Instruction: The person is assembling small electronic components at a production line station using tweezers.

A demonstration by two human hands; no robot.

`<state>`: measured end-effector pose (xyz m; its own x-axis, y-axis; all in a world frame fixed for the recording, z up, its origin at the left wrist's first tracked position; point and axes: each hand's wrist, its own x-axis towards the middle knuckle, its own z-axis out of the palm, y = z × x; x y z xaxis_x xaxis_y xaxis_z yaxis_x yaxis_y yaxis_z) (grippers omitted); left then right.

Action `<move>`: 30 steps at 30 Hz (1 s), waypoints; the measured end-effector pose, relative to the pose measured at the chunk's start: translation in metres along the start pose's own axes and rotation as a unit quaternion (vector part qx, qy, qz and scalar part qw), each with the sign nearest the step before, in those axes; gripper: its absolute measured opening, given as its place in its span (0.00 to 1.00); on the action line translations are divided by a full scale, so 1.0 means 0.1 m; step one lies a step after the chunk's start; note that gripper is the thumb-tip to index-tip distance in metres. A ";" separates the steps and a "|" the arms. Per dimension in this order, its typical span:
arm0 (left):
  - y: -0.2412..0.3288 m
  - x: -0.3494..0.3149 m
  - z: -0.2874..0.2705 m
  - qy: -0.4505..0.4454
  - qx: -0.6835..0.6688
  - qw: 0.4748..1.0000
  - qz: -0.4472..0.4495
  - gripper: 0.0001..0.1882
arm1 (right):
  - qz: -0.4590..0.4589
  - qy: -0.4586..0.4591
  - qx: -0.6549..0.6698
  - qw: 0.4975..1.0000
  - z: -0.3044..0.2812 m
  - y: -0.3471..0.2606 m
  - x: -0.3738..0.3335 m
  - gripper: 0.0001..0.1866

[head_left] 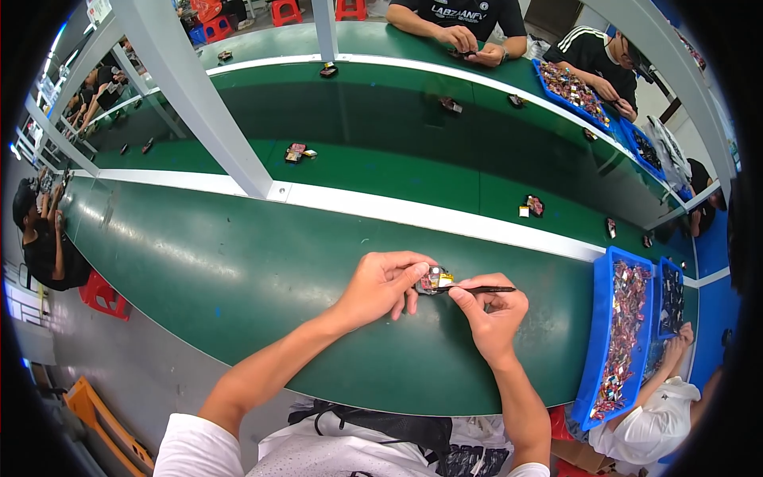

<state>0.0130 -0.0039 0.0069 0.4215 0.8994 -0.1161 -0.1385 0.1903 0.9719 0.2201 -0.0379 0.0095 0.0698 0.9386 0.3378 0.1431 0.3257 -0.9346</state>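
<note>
Above the green worktable [278,270], my left hand [380,288] pinches a small electronic assembly [435,279] between thumb and fingers. It has a dark casing, with reddish and silvery parts and a yellow patch showing. My right hand [491,314] is closed around black tweezers [499,289], held nearly level. Their tip reaches the lower right side of the assembly; whether it grips a part there is too small to tell.
At the right stands a blue tray [602,342] heaped with small red and silver parts, a second blue tray [671,298] beside it. Beyond a white rail [381,208], a green conveyor belt [381,171] carries several small assemblies. Metal posts rise from the rail. Co-workers sit around.
</note>
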 end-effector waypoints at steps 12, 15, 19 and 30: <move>0.02 -0.03 0.02 0.001 0.004 1.000 0.002 0.15 | -0.027 -0.010 -0.019 0.999 0.00 0.02 -0.01 0.06; 0.04 -0.03 0.02 0.004 0.000 1.000 0.001 0.15 | -0.048 -0.005 -0.041 0.998 0.03 -0.01 0.00 0.06; 0.07 -0.03 0.02 0.000 0.008 1.000 -0.002 0.16 | -0.047 -0.004 -0.045 0.998 0.03 0.00 -0.02 0.07; 0.05 -0.04 0.02 0.002 0.003 1.000 -0.013 0.16 | -0.048 -0.005 -0.061 0.997 0.02 -0.02 -0.01 0.07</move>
<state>0.0123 -0.0069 0.0124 0.4218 0.8954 -0.1423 -0.1224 0.2118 0.9696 0.2174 -0.0393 0.0106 0.0406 0.9052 0.4231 0.2679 0.3980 -0.8774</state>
